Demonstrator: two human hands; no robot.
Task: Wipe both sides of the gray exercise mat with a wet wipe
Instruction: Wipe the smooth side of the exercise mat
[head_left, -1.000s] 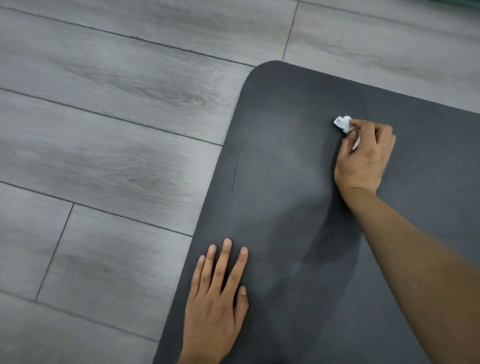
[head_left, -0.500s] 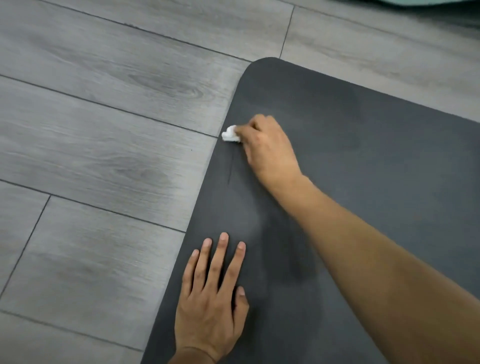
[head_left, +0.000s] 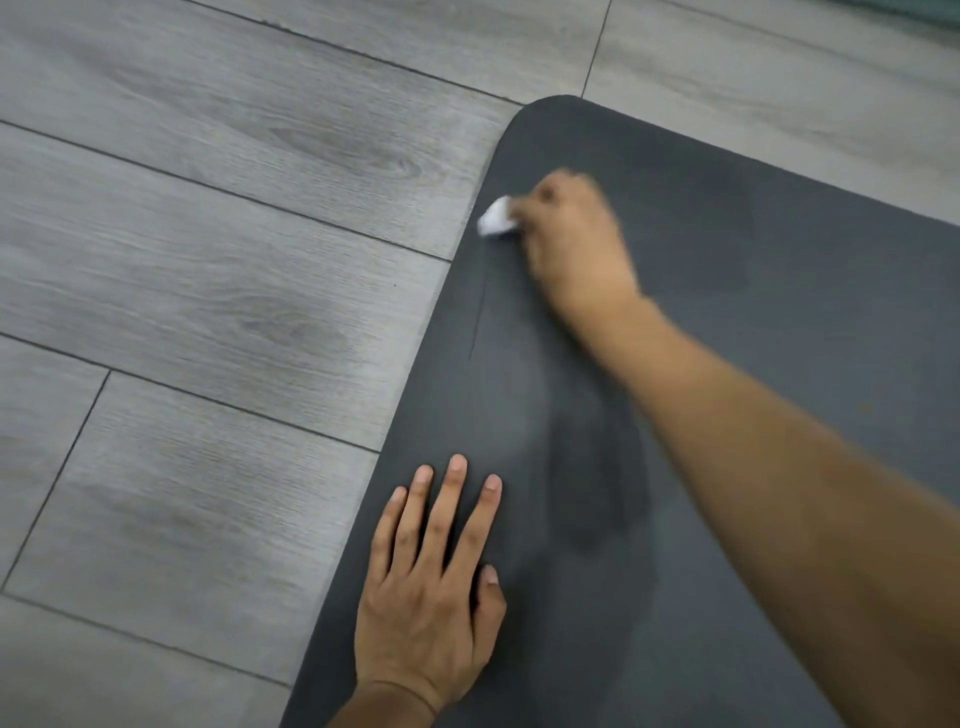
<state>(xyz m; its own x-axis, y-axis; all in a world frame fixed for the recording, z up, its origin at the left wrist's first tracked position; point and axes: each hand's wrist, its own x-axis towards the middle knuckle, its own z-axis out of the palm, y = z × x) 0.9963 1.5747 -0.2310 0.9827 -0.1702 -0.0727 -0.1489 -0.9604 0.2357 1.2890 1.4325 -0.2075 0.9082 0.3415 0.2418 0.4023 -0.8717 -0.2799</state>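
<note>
So the dark gray foam exercise mat (head_left: 779, 364) is lying flat on the floor, with one rounded corner pointing to the top of the view and its left edge running diagonally down. The surface is kinda patchy: a few darker blotches next to paler, matte areas, plus a thin dark line close to the left edge. The small crumpled white wet wipe (head_left: 496, 217) sits pressed on the mat right by that left edge, just below the rounded corner, a bit blurry.
</note>
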